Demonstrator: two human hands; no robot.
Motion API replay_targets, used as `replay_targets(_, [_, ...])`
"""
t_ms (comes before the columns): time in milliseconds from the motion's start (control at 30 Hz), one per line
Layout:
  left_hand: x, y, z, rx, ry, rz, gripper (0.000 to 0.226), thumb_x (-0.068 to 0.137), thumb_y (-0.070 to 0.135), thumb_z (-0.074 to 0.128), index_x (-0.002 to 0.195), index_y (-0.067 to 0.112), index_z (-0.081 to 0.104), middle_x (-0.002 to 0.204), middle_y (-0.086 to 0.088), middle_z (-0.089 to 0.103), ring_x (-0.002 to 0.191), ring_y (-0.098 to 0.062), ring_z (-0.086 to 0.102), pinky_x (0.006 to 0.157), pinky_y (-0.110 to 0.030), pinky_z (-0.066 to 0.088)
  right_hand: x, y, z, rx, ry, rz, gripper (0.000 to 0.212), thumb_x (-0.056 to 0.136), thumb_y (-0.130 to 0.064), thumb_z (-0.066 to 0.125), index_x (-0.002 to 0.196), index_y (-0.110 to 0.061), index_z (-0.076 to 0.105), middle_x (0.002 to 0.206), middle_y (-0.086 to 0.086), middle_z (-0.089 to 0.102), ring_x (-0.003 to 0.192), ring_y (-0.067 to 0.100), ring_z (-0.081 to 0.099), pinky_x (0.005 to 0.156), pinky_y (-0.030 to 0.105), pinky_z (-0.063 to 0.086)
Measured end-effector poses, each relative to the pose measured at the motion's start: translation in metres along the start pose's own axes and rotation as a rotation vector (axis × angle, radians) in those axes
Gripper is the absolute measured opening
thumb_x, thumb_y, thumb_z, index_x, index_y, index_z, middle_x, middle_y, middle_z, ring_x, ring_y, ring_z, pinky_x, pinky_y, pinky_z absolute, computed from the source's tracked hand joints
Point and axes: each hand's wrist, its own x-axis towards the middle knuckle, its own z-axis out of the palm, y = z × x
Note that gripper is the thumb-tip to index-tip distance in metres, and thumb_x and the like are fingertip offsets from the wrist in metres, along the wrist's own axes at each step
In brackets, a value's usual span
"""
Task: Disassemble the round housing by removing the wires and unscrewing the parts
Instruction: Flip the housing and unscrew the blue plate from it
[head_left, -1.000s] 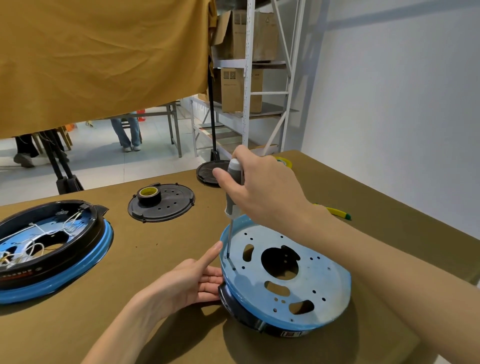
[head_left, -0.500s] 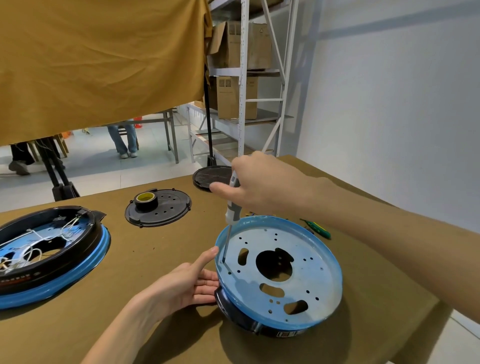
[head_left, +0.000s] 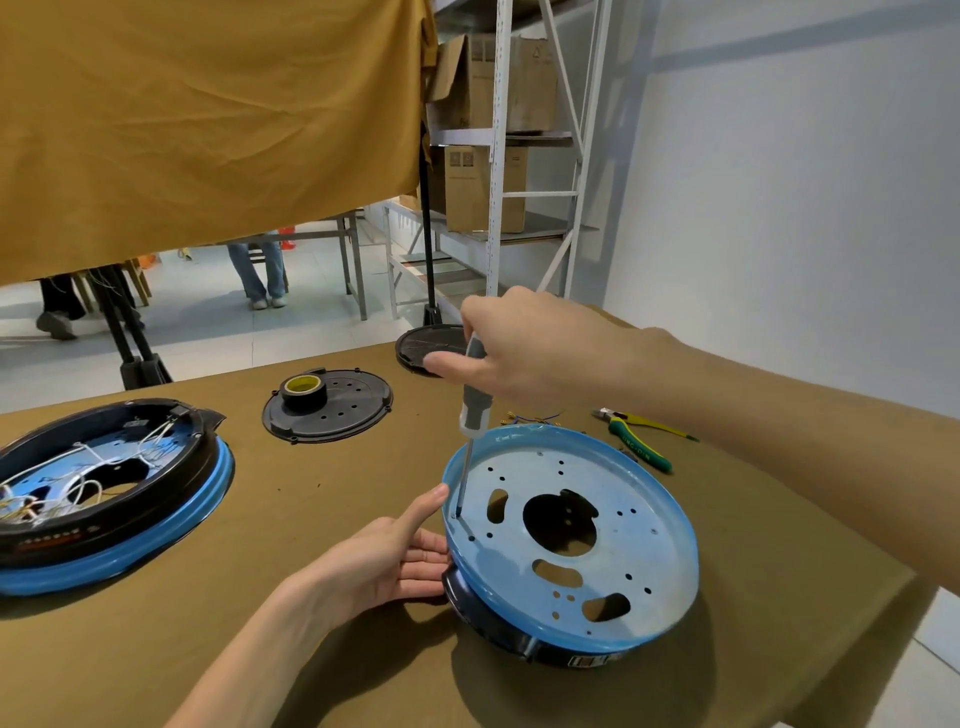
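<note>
Seated at a brown-covered workbench (head_left: 322, 525), a person works on a round housing (head_left: 571, 540) that lies near the bench's right front, its pale blue perforated metal plate facing up over a black plastic body. The right hand (head_left: 524, 348) reaches in from the right and grips the grey-and-white handle of a screwdriver (head_left: 474, 400), fingers and thumb curled round its top. The tool stands nearly upright, its thin shaft running down to a screw at the plate's left edge, just inside the raised blue rim.

The left hand (head_left: 384, 561) steadies the housing from its left side. Its fingers lie straight and together against the black wall beneath the rim, while the thumb is raised apart from them, its tip touching the blue rim just beside the screwdriver's point. The housing thus sits between the two hands, braced low on one side and worked from above.

Behind the housing, a bundle of loose coloured wires (head_left: 535, 415) lies on the bench, with green-and-yellow pliers (head_left: 636, 441) to their right. A black perforated cover plate (head_left: 343, 410) rests farther back, carrying a roll of yellow tape (head_left: 303, 387), and another black disc (head_left: 426, 348) lies at the far edge. A second housing (head_left: 104, 488), still full of white wiring, sits at the left.
</note>
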Motion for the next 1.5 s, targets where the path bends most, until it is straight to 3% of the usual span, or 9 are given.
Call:
replay_targets(133, [0.0, 0.0, -0.001, 0.014, 0.0, 0.002, 0.112, 0.042, 0.083, 0.082, 0.113, -0.002, 0.068, 0.103, -0.019, 0.078, 0.089, -0.026, 0.077, 0.075, -0.032, 0.063, 0.001, 0.004, 0.0, 0.223, -0.094, -0.014, 0.026, 0.097, -0.046, 0.063, 0.104, -0.022, 0.055, 0.084, -0.005, 0.064, 0.074, 0.01, 0.063, 0.054, 0.024, 0.045])
replay_targets(267, [-0.001, 0.002, -0.001, 0.026, -0.008, 0.002, 0.113, 0.043, 0.084, 0.081, 0.115, -0.002, 0.068, 0.105, -0.02, 0.078, 0.091, -0.027, 0.077, 0.076, -0.032, 0.063, -0.001, 0.005, -0.01, 0.298, -0.241, -0.019, 0.045, 0.086, -0.036, 0.076, 0.117, -0.026, 0.046, 0.093, -0.005, 0.062, 0.078, 0.01, 0.061, 0.054, 0.024, 0.043])
replay_targets(467, [-0.003, 0.002, -0.001, 0.01, -0.015, -0.001, 0.098, 0.055, 0.079, 0.074, 0.111, -0.001, 0.068, 0.099, -0.017, 0.078, 0.083, -0.024, 0.076, 0.075, -0.031, 0.062, 0.002, 0.005, 0.003, -0.039, -0.013, -0.014, 0.053, 0.094, -0.068, 0.052, 0.095, -0.016, 0.061, 0.076, 0.001, 0.064, 0.07, 0.019, 0.063, 0.05, 0.033, 0.046])
replay_targets(600, [-0.004, 0.004, 0.0, 0.006, -0.006, -0.01, 0.096, 0.055, 0.079, 0.073, 0.109, 0.0, 0.067, 0.096, -0.016, 0.077, 0.081, -0.023, 0.075, 0.075, -0.031, 0.062, 0.006, 0.012, -0.003, 0.185, -0.152, -0.055, 0.03, 0.09, -0.044, 0.073, 0.106, -0.021, 0.062, 0.095, -0.002, 0.067, 0.083, 0.014, 0.066, 0.062, 0.028, 0.054])
replay_targets(700, [-0.004, 0.004, 0.0, 0.001, -0.006, -0.011, 0.099, 0.055, 0.08, 0.073, 0.112, -0.001, 0.067, 0.1, -0.018, 0.077, 0.084, -0.024, 0.075, 0.075, -0.031, 0.062, 0.006, 0.015, -0.012, 0.316, -0.297, -0.142, 0.051, 0.079, -0.03, 0.086, 0.117, -0.03, 0.051, 0.108, -0.006, 0.059, 0.091, 0.01, 0.061, 0.067, 0.025, 0.052])
replay_targets(867, [-0.004, 0.003, 0.0, 0.01, -0.004, -0.006, 0.098, 0.056, 0.081, 0.072, 0.111, 0.0, 0.068, 0.099, -0.017, 0.078, 0.082, -0.023, 0.075, 0.076, -0.031, 0.062, 0.006, 0.01, 0.0, -0.039, -0.092, -0.089, 0.052, 0.092, -0.07, 0.054, 0.103, -0.019, 0.055, 0.079, -0.004, 0.062, 0.07, 0.013, 0.06, 0.051, 0.03, 0.044])
replay_targets(1100, [-0.007, 0.006, 0.004, -0.006, -0.006, -0.012, 0.086, 0.058, 0.077, 0.07, 0.1, 0.002, 0.068, 0.087, -0.013, 0.076, 0.071, -0.02, 0.074, 0.068, -0.029, 0.061, 0.013, 0.011, -0.014, 0.289, -0.264, -0.204, 0.047, 0.08, -0.029, 0.086, 0.116, -0.027, 0.056, 0.103, -0.002, 0.066, 0.09, 0.013, 0.066, 0.075, 0.035, 0.059])
replay_targets(1333, [-0.006, 0.005, 0.002, 0.004, -0.017, -0.008, 0.093, 0.06, 0.079, 0.068, 0.11, 0.001, 0.068, 0.094, -0.014, 0.077, 0.078, -0.02, 0.074, 0.076, -0.03, 0.06, 0.014, 0.006, 0.007, -0.091, 0.007, -0.176, 0.047, 0.096, -0.065, 0.052, 0.102, -0.018, 0.056, 0.078, -0.002, 0.062, 0.068, 0.013, 0.059, 0.05, 0.027, 0.042])
replay_targets(1500, [-0.006, 0.005, 0.0, -0.012, -0.025, -0.023, 0.095, 0.06, 0.077, 0.072, 0.115, -0.001, 0.068, 0.1, -0.016, 0.078, 0.083, -0.022, 0.076, 0.074, -0.03, 0.061, 0.015, 0.012, -0.003, 0.366, -0.215, -0.18, 0.042, 0.085, -0.031, 0.082, 0.117, -0.026, 0.055, 0.1, -0.004, 0.067, 0.085, 0.01, 0.067, 0.068, 0.028, 0.058])
